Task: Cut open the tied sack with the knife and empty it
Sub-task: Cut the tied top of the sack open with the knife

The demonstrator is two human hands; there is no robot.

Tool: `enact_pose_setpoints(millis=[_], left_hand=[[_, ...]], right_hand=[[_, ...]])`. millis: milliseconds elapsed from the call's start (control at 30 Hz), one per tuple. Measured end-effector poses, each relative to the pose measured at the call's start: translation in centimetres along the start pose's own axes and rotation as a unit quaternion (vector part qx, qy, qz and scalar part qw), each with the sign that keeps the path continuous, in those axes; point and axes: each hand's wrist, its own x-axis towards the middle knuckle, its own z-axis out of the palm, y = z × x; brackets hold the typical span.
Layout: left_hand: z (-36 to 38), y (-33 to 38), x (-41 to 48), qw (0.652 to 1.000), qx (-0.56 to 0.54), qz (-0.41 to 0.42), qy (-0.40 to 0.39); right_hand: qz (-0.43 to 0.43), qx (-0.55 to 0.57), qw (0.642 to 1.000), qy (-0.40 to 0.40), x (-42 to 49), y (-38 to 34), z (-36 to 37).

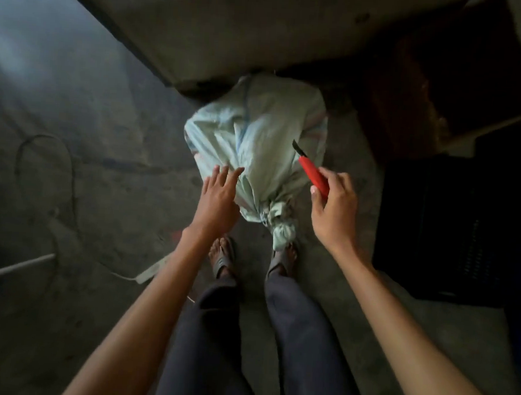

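**Dim concrete floor, tied sack lying at the feet**

Grey concrete floor (72, 155) is filling the dim frame, and the work is happening at its centre.

Fingers (341, 179) of the right hand (333, 206) are curling round the red handle of the knife (311, 173), gripping it right of centre with the short dark blade pointing up and left over the right edge of the sack (257, 136). The left hand (218, 199) is holding nothing; its fingers are stretching out straight and slightly spread at the lower left side of the sack, though whether they are touching the cloth cannot be told.

Between the two hands the pale woven sack is lying full, with its tied knot (278, 213) sitting at the lower end, nearest the person. Just below the knot, sandalled feet (223, 257) are standing on the floor. At the right edge a dark crate (434, 232) is sitting, a thin cable (69, 167) is looping across the left, and a grey slab (233, 27) is crossing the top of the frame.
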Motion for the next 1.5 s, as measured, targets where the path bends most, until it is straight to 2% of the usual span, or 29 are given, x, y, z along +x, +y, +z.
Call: enact_pose_setpoints(millis=[133,233,300,400,467,533,633,700,733,767,833,933,1067,1167,1200,1267,1300,1400,1500], left_hand=[[9.4,-3.6,4.4,0.99,0.094,0.1,-0.038],[17.4,-6.2,8.2,0.956,0.186,0.223,-0.043],[22.4,-8.1,10.4,0.93,0.249,0.269,-0.035],[27.0,-10.5,15.0,0.923,0.229,0.307,0.037],[28.0,-10.6,19.0,0.914,0.216,0.339,0.057],[27.4,-9.4,22.2,0.921,0.154,0.347,0.085],[25.3,-6.5,26.5,0.954,0.024,0.278,0.108],[23.9,-5.0,28.4,0.966,-0.105,0.219,0.088],[23.1,-4.4,28.9,0.955,-0.197,0.21,0.076],[22.3,-3.8,28.9,0.931,-0.29,0.21,0.07],[20.1,-2.8,28.0,0.861,-0.448,0.224,0.082],[15.7,-2.4,23.5,0.766,-0.603,0.192,0.116],[10.7,-4.1,17.5,0.627,-0.734,0.234,0.113],[9.8,-6.3,14.4,0.557,-0.773,0.268,0.142],[9.8,-6.7,13.6,0.548,-0.781,0.261,0.145],[11.0,-7.2,12.4,0.571,-0.774,0.234,0.142],[12.0,-7.3,12.1,0.591,-0.767,0.221,0.114],[14.1,-5.9,10.8,0.621,-0.758,0.198,0.036],[14.0,-5.5,11.2,0.642,-0.732,0.21,0.087]], right_hand=[[0.076,0.007,0.997,-0.007,-0.6,7.3,8.3],[0.104,0.018,0.994,0.0,-0.1,12.6,14.5],[0.087,0.021,0.996,0.001,0.9,15.5,17.7],[0.046,0.02,0.999,0.007,3.6,18.8,20.7],[0.018,0.047,0.998,0.046,6.3,19.7,21.8],[-0.03,0.069,0.993,0.094,9.0,19.4,21.8],[-0.096,0.057,0.975,0.194,12.0,18.9,20.1],[-0.135,0.083,0.95,0.268,12.6,18.8,18.4],[-0.157,0.091,0.935,0.304,12.4,18.8,17.5],[-0.177,0.095,0.921,0.333,11.9,18.8,16.7],[-0.209,0.103,0.903,0.36,10.4,18.1,15.0],[-0.209,0.127,0.91,0.334,7.7,16.9,12.9],[-0.229,0.157,0.918,0.285,6.8,14.2,11.0],[-0.255,0.225,0.903,0.264,5.8,12.5,12.3],[-0.265,0.249,0.895,0.257,5.3,12.1,13.0],[-0.278,0.277,0.888,0.239,3.9,11.5,14.5],[-0.293,0.281,0.884,0.234,3.1,11.2,15.0],[-0.333,0.248,0.877,0.244,1.8,10.6,16.1],[-0.35,0.212,0.879,0.244,1.6,10.9,16.6]])
